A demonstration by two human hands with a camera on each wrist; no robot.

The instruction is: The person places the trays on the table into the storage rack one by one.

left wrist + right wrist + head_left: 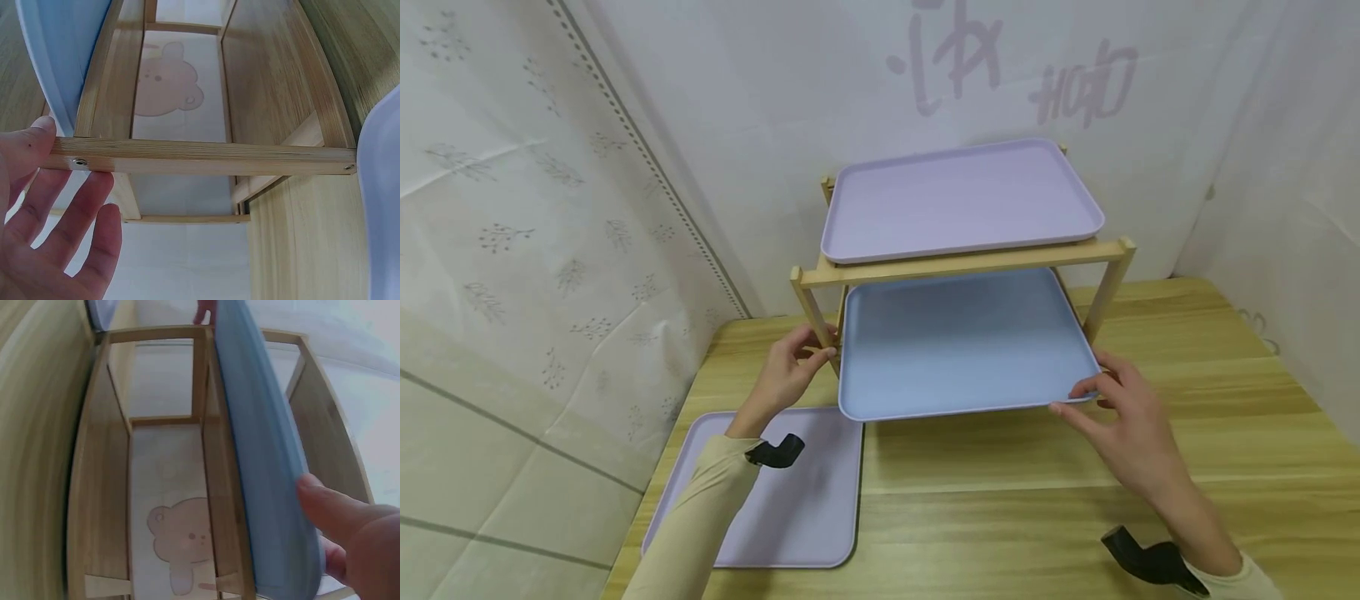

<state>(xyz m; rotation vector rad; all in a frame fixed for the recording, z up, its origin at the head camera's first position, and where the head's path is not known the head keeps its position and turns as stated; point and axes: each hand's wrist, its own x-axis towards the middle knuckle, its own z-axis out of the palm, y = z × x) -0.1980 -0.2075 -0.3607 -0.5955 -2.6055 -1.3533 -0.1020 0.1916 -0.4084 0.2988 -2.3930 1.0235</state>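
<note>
A light blue tray (962, 350) lies on the middle shelf of a wooden rack (962, 266), its near edge jutting out past the front posts. My right hand (1131, 429) pinches the tray's near right corner, thumb at the rim. In the right wrist view the blue tray (265, 469) stands out beyond the shelf edge. My left hand (782, 375) grips the rack's front left post, thumb on one side and fingers on the other, as the left wrist view shows along the post (212, 159).
A lilac tray (962, 200) rests on the rack's top shelf. Another lilac tray (801, 508) lies on the wooden table (970, 533) at the left front, under my left forearm. White curtains (760, 125) hang behind and at both sides.
</note>
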